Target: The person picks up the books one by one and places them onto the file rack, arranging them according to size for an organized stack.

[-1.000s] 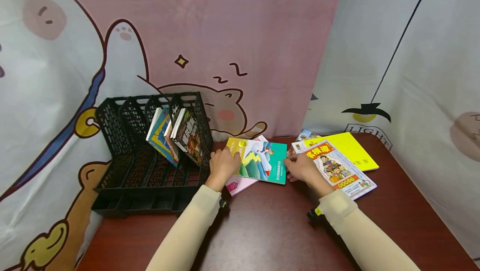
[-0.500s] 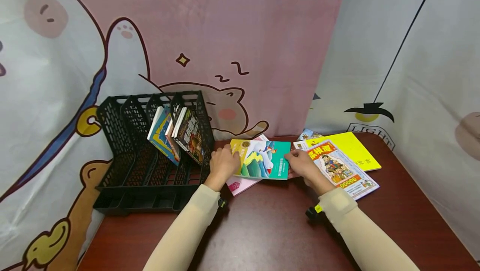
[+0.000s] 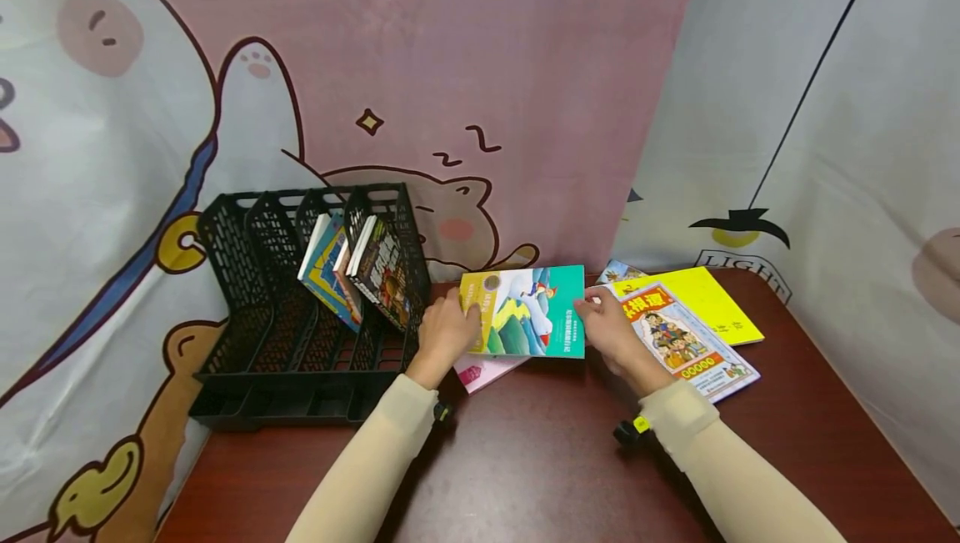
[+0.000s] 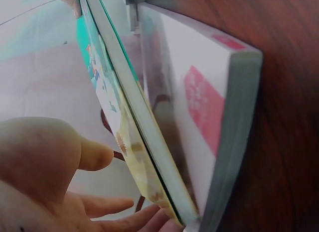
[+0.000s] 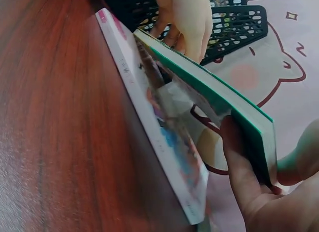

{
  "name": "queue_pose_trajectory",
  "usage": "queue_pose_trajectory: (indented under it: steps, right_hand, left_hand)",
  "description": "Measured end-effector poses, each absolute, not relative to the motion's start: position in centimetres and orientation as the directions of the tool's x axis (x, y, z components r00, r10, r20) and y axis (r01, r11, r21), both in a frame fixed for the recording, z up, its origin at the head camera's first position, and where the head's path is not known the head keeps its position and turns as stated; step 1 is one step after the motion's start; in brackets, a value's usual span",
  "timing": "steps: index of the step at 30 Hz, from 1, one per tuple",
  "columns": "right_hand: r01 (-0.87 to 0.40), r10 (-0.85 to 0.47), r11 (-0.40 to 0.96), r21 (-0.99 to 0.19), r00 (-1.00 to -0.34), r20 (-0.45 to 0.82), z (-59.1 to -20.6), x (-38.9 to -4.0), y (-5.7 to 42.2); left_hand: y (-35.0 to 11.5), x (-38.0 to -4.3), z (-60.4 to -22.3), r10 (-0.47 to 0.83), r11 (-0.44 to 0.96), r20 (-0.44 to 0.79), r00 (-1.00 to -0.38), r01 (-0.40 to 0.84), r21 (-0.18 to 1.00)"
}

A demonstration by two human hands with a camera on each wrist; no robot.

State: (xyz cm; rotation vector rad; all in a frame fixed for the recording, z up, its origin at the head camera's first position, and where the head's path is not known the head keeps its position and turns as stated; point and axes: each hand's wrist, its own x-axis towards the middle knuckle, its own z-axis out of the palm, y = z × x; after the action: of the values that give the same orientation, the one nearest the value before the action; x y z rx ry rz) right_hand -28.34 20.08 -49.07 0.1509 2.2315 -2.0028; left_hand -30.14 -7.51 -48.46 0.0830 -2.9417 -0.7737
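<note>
A picture book with a yellow and teal cover point(image 3: 528, 309) is raised at a tilt over a pink-and-white book point(image 3: 483, 370). My right hand point(image 3: 613, 336) pinches its teal end, thumb on one face and fingers on the other, as the right wrist view shows. At the yellow end is my left hand point(image 3: 444, 333). In the left wrist view its fingers point(image 4: 124, 222) reach the lower corner fairly straight, while the thumb stands off the cover. Most of the pink-and-white book point(image 5: 144, 112) is hidden from the head view by the raised book.
A black slotted file rack point(image 3: 258, 309) stands on the left, with several books point(image 3: 382, 272) leaning in its right-hand compartments. On the right, a comic-style book point(image 3: 671, 339) overlaps a yellow book point(image 3: 701, 301), with another book point(image 3: 621, 272) partly covered behind. A curtain point(image 3: 555, 109) hangs behind the table point(image 3: 525, 460).
My right hand has taken hold of the teal end and lifted the book off the pink-and-white one, tipping it up. My left hand has stayed at the yellow end.
</note>
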Motion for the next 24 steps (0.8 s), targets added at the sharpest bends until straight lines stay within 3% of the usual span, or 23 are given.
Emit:
queue_pose_trajectory:
  steps: [8,15,19,24]
  right_hand:
    - [0.142,-0.023,0.012,-0.990,-0.989,-0.143,-46.7,-27.5,22.3]
    - [0.160,-0.050,-0.084,-0.983,-0.986,-0.157,-44.8,-26.6,24.5]
    - [0.202,-0.072,-0.140,-0.969,-0.978,-0.193,-44.2,-26.0,24.6]
    - [0.265,-0.089,-0.127,-0.956,-0.963,-0.256,-43.9,-25.3,24.2]
  left_hand:
    - [-7.9,-28.6,-46.1,-0.019,0.758,0.140,-0.990,0.077,0.648]
    - [-8.5,-27.8,-43.8,0.081,0.349,0.035,-0.996,0.061,0.935]
    - [-8.7,-27.3,-43.4,0.132,0.194,-0.028,-0.991,-0.002,0.981]
    - [-8.8,-26.6,-44.2,0.148,0.148,-0.003,-0.989,0.019,0.989]
